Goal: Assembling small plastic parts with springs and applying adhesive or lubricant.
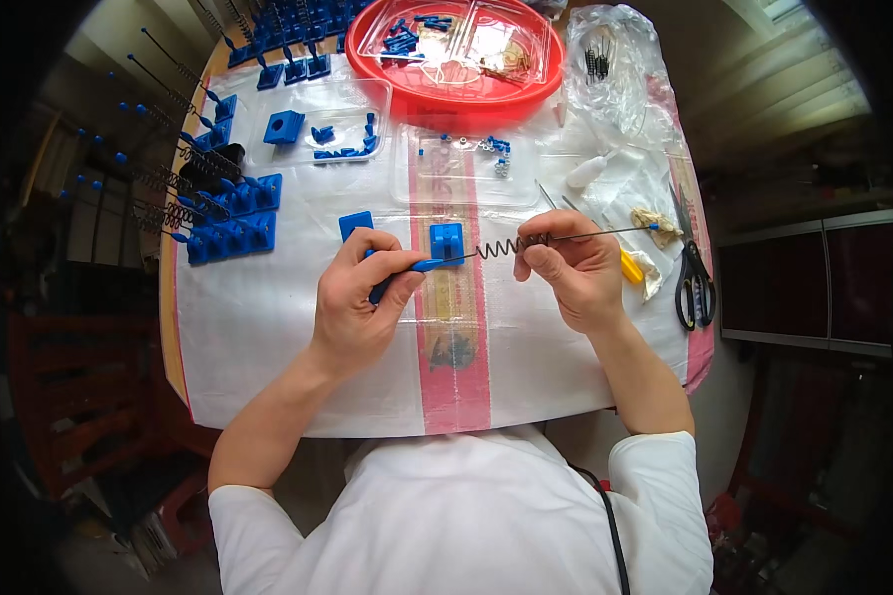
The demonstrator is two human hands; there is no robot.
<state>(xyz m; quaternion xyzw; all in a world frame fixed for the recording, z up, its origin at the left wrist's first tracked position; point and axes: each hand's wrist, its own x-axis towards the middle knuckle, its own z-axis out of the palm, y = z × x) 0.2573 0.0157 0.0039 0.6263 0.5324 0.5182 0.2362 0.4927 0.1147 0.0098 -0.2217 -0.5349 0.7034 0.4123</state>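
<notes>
My left hand (357,302) is closed round a blue plastic piece (429,265) that sits at one end of a dark coil spring (498,248). With thumb and fingertips, my right hand (575,273) pinches the coil's other end. From there a thin straight wire runs right to a small blue tip (653,227). The spring lies roughly level between both hands, above the table. Just behind it a square blue base (446,241) with a raised middle rests on the cloth. Another flat blue piece (355,224) shows partly behind my left hand.
Finished-looking blue bases with springs (233,223) crowd the left edge. Clear trays (313,99) hold small blue parts, beside a red basin (454,109). On the right are black scissors (697,283), a yellow-handled tool (630,268), a white bottle (587,172) and a plastic bag (615,74) of springs.
</notes>
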